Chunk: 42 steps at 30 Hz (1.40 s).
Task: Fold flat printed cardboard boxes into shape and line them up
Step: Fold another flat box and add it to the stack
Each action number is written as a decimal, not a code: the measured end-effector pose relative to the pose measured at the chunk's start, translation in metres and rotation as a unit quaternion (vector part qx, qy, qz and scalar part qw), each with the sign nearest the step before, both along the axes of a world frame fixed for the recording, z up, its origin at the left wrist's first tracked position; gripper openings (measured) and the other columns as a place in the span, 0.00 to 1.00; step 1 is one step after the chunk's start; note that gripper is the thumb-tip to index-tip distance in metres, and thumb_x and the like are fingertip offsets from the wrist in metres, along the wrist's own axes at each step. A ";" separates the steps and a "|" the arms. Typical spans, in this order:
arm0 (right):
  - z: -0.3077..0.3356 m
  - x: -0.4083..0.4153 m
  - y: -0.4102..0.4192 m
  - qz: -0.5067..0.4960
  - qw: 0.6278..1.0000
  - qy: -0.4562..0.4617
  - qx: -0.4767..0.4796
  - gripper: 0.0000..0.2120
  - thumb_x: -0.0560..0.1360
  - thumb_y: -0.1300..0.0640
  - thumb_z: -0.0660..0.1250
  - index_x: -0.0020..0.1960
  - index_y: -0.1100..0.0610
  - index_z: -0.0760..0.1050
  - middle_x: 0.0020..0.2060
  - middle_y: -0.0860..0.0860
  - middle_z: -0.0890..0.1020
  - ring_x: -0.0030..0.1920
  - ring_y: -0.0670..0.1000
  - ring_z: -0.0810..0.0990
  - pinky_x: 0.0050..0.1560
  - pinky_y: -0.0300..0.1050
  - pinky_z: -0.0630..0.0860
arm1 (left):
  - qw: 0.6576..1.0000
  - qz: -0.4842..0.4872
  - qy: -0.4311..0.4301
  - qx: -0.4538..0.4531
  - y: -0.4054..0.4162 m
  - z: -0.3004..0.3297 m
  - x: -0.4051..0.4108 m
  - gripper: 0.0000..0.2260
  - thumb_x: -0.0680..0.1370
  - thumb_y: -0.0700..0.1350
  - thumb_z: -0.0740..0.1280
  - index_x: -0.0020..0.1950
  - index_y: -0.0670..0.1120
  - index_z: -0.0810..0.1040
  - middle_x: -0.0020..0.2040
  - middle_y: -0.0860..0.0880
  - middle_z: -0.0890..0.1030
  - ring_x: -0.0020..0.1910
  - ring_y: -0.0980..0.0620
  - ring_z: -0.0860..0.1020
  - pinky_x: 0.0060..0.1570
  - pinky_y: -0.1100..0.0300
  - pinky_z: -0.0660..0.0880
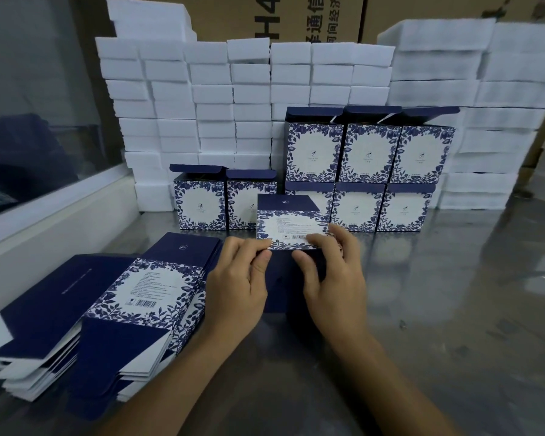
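While both hands work at the middle of the surface [453, 309], the grip is narrow on each side: the left hand [236, 278] pinches the near left corner of the printed panel of the half-folded box [291, 226] between thumb and forefinger, and the right hand [331, 269] holds the near right part, its thumb on the dark blue flap below and its fingers curled on the barcode edge. The box lies directly in front of the hands, away from the person, so neither hand is clearly nearer. Its long axis runs from the person toward the far edge of the surface: one dark flap points to the person, the other to the far edge. I judge that the next fold turns on this line, with the near flap to be bent at the crease between the two grips.

Just beside the left hand, near the left edge, lies the stack of flat boxes [145, 287], their long axis slanted toward the far edge. Behind the hands, the finished boxes [368, 177] stand in rows, some in two levels, before the white foam blocks [202, 96] at the far edge.
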State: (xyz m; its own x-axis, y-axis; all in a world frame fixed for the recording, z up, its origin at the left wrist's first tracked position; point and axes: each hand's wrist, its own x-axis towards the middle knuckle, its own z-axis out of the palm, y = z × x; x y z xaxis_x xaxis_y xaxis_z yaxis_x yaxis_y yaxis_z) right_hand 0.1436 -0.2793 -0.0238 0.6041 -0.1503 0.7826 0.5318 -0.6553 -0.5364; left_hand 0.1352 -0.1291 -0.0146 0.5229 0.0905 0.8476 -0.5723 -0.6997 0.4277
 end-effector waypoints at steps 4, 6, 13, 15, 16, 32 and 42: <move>-0.006 0.005 -0.007 0.044 0.996 0.054 0.055 0.11 0.81 0.53 0.64 0.62 0.52 0.73 0.59 0.49 0.78 0.55 0.43 0.74 0.49 0.36 0.68 | 1.000 -0.016 -0.006 -0.007 0.001 -0.001 0.000 0.08 0.80 0.44 0.64 0.55 0.44 0.81 0.47 0.49 0.76 0.41 0.57 0.74 0.37 0.66 0.70; -0.007 0.008 -0.012 0.046 0.996 0.043 0.068 0.06 0.82 0.52 0.62 0.58 0.48 0.73 0.54 0.44 0.78 0.51 0.42 0.75 0.49 0.44 0.72 | 1.000 -0.018 -0.008 -0.004 0.001 -0.001 0.000 0.10 0.81 0.46 0.62 0.55 0.44 0.81 0.47 0.50 0.76 0.40 0.58 0.74 0.37 0.67 0.69; -0.008 0.018 -0.019 0.037 0.996 0.031 0.078 0.09 0.78 0.43 0.60 0.54 0.45 0.74 0.48 0.38 0.78 0.46 0.42 0.77 0.44 0.50 0.76 | 1.000 -0.027 -0.002 -0.013 0.000 -0.004 0.001 0.11 0.81 0.49 0.61 0.58 0.47 0.79 0.49 0.52 0.75 0.42 0.61 0.73 0.40 0.68 0.70; -0.010 0.018 -0.022 0.053 0.991 0.063 0.106 0.12 0.77 0.40 0.60 0.58 0.41 0.73 0.51 0.35 0.78 0.49 0.41 0.78 0.47 0.49 0.78 | 0.998 -0.035 0.043 -0.032 0.002 -0.010 0.002 0.14 0.79 0.51 0.66 0.63 0.50 0.73 0.52 0.55 0.75 0.46 0.59 0.76 0.43 0.63 0.74; -0.010 0.019 -0.024 0.067 0.988 0.080 0.116 0.13 0.77 0.39 0.61 0.60 0.37 0.71 0.53 0.31 0.77 0.51 0.39 0.78 0.48 0.45 0.78 | 0.994 -0.037 0.091 -0.046 0.003 -0.014 0.002 0.18 0.77 0.52 0.69 0.66 0.53 0.70 0.54 0.55 0.76 0.48 0.56 0.78 0.46 0.59 0.76; -0.009 0.013 -0.027 0.083 0.991 0.109 -0.007 0.35 0.68 0.48 0.79 0.65 0.33 0.61 0.43 0.41 0.78 0.40 0.41 0.78 0.38 0.45 0.75 | 0.996 0.016 0.081 -0.013 0.004 -0.018 0.000 0.32 0.71 0.46 0.76 0.69 0.57 0.63 0.65 0.53 0.74 0.60 0.57 0.72 0.45 0.58 0.72; 0.000 0.001 -0.019 0.124 0.985 0.052 0.111 0.18 0.75 0.29 0.60 0.57 0.40 0.70 0.48 0.38 0.77 0.45 0.45 0.78 0.39 0.36 0.72 | 0.997 -0.051 0.042 -0.036 0.006 -0.015 -0.006 0.31 0.74 0.65 0.63 0.71 0.52 0.61 0.63 0.64 0.71 0.59 0.66 0.73 0.51 0.74 0.68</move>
